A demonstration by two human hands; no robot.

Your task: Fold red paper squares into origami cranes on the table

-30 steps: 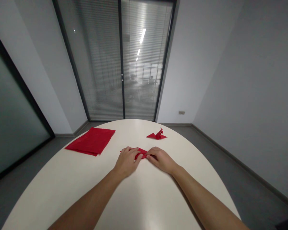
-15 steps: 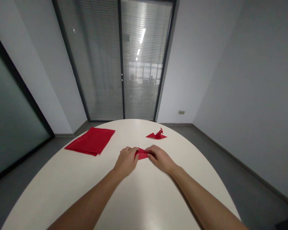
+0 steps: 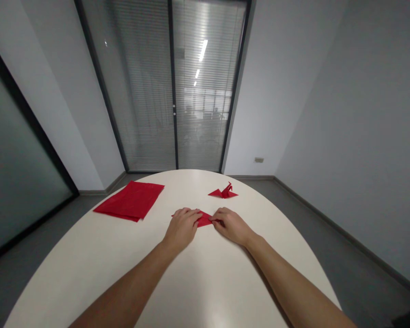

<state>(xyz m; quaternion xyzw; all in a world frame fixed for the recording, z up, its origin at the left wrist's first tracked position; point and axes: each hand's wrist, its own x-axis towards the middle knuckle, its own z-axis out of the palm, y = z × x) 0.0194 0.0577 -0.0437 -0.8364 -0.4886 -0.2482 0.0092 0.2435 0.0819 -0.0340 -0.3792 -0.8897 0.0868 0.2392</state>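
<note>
A piece of folded red paper (image 3: 204, 219) lies on the white table between my hands. My left hand (image 3: 182, 225) rests over its left part, the fingers bent and pressing it down; a red tip pokes out past the far side of that hand. At the right corner of the paper, my right hand (image 3: 230, 225) has its thumb and fingertips pinched together on the edge. Much of the fold is hidden under my fingers. Just beyond my right hand stands a finished red origami crane (image 3: 223, 191) with its wings spread.
A stack of red paper sheets (image 3: 131, 200) lies at the left of the round white table (image 3: 198, 282). Past the table's far edge are a glazed partition with blinds (image 3: 205, 136) and a wall with a socket (image 3: 258, 160).
My right hand has drawn slightly right, its fingers now pinched at the paper's right corner. My left fingers have shifted over the paper, and more of its right part shows flat.
</note>
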